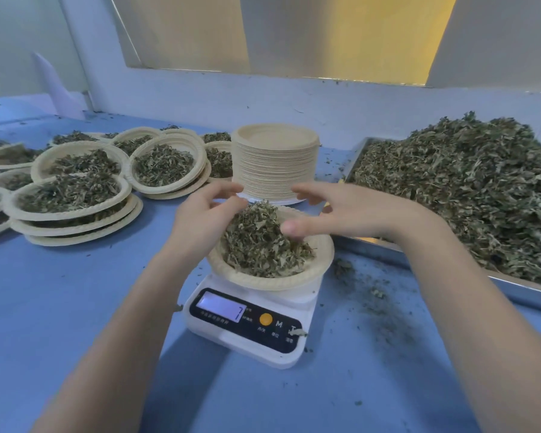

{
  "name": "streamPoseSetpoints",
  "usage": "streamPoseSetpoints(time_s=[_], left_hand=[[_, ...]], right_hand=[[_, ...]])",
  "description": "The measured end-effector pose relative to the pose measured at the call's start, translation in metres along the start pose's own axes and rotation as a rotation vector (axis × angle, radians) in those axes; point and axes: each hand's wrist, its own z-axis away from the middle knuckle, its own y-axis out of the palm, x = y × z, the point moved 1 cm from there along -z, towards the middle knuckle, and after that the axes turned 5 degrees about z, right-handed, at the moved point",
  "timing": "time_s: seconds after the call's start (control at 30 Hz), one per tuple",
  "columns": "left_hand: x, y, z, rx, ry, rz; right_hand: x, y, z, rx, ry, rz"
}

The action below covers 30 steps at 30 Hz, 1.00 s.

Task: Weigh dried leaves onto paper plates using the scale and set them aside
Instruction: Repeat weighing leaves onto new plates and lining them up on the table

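A paper plate (270,264) heaped with dried leaves (260,242) sits on the scale (247,320) at centre. Left hand (200,220) and right hand (341,210) hover over it, each grip apart, empty. Weighing is underway; next, probably adjust the portion, then lift the plate to the filled plates (75,195) at ten o'clock.

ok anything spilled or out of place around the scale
Yes. Loose dried leaf crumbs are scattered over the blue table between the white digital scale and the metal tray. One leaf scrap lies on the scale's button panel. The tan paper plate sits off-centre.
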Motion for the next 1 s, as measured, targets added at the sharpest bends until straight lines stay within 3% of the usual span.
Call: streamPoseSetpoints(time_s=[0.17, 0.3, 0.43, 0.6, 0.7, 0.83, 1.0], left_hand=[[0.007, -0.016, 0.012, 0.158, -0.151, -0.130], [0.017, -0.013, 0.016, 0.158, -0.283, -0.098], [0.017, -0.007, 0.018, 0.146, -0.269, -0.054], [0.001, -0.028, 0.009, 0.069, -0.229, -0.051], [-0.007, -0.059, -0.003, -0.058, -0.196, -0.089], [-0.013, -0.106, -0.024, -0.240, -0.163, -0.188], [-0.001, -0.178, -0.058, -0.353, -0.229, -0.330]], right_hand=[[-0.007, 0.020, 0.013, 0.225, -0.013, 0.041], [-0.004, 0.028, 0.010, 0.187, -0.014, 0.044], [-0.003, 0.031, 0.006, 0.125, -0.001, 0.003], [0.011, 0.021, -0.010, 0.020, -0.069, -0.093], [0.042, 0.013, -0.039, 0.030, -0.167, -0.112], [0.093, 0.010, -0.089, 0.006, -0.318, -0.059], [0.147, 0.019, -0.165, 0.022, -0.346, 0.043]])
